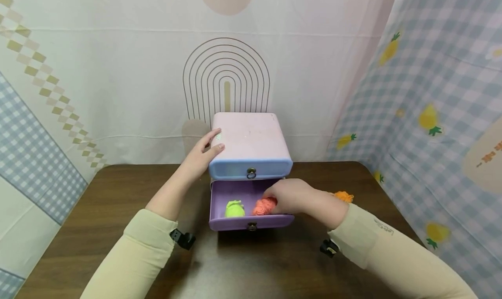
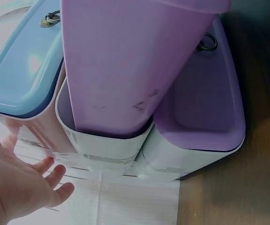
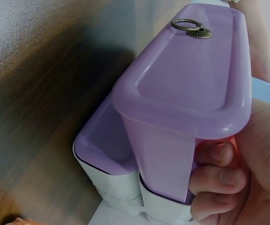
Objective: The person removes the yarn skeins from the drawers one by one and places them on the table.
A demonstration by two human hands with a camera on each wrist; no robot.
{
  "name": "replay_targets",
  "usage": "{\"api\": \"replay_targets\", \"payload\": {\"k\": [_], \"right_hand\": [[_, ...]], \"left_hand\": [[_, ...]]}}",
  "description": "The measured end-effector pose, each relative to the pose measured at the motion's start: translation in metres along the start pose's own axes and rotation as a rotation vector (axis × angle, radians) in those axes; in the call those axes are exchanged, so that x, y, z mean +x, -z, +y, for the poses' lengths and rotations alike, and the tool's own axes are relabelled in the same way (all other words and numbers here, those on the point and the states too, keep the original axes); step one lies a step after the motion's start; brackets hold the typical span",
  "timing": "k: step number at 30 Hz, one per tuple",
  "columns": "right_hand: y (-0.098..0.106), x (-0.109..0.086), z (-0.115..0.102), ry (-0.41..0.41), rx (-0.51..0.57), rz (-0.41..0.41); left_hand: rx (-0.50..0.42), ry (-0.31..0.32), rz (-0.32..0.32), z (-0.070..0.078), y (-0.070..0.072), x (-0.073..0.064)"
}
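A small cabinet with a pale pink top (image 1: 249, 135) stands on the table, its purple middle drawer (image 1: 231, 223) pulled out. My right hand (image 1: 292, 195) reaches over the drawer's right side, fingers curled round a coral yarn ball (image 1: 262, 207). In the right wrist view the bent fingers (image 3: 219, 180) show beside the drawer wall, most of the ball hidden. Left of it in the drawer sits a bright green yarn ball (image 1: 234, 209). My left hand (image 1: 201, 154) rests against the cabinet's upper left side, fingers spread and relaxed, as the left wrist view also shows.
Above the pulled-out drawer is a blue drawer (image 1: 231, 170), pushed in; below it, a second purple drawer (image 2: 205, 98) is also in. Orange yarn (image 1: 343, 196) lies on the brown table (image 1: 125, 203) behind my right forearm. Patterned cloth (image 1: 129, 81) hangs at the back and sides.
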State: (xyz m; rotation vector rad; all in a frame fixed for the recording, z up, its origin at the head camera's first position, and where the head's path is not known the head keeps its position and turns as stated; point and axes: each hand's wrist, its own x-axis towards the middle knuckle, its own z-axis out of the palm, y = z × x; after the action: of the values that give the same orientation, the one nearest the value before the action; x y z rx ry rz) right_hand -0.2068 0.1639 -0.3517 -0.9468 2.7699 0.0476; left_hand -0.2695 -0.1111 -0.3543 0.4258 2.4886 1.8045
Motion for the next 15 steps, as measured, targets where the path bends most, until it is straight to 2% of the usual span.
{"api": "replay_targets", "payload": {"k": [9, 15], "right_hand": [[0.0001, -0.0061, 0.0071, -0.024, 0.084, 0.107], [0.0025, -0.0101, 0.0091, -0.051, 0.129, 0.140]], "left_hand": [[0.026, 0.001, 0.010, 0.0018, -0.0016, -0.0002], [0.015, -0.003, 0.010, -0.0004, -0.0007, 0.0004]]}}
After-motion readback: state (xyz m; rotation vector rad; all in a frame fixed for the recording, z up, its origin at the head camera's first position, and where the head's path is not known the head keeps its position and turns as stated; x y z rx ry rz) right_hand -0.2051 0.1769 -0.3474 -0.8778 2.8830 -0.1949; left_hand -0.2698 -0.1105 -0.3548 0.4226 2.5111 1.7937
